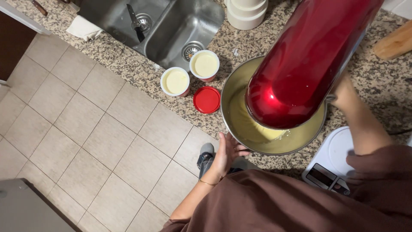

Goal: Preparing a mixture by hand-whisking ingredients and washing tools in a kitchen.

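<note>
The left hand (227,152) lies open, fingers spread, against the near rim of the steel mixing bowl (311,138); the right hand (343,92) reaches behind it, grip hidden. The bowl sits under the red stand mixer head (300,64) on the granite counter (128,64), holding pale batter: likely heavy, smooth and slippery, best gripped at the rim or handle

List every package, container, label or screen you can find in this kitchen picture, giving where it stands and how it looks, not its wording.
Two small round cups with red sides, open, cream filling, on the granite counter beside the sink.
Round red lid, flat on the counter by the steel mixing bowl.
White kitchen scale, counter's lower right, with a dark rectangular screen.
</note>
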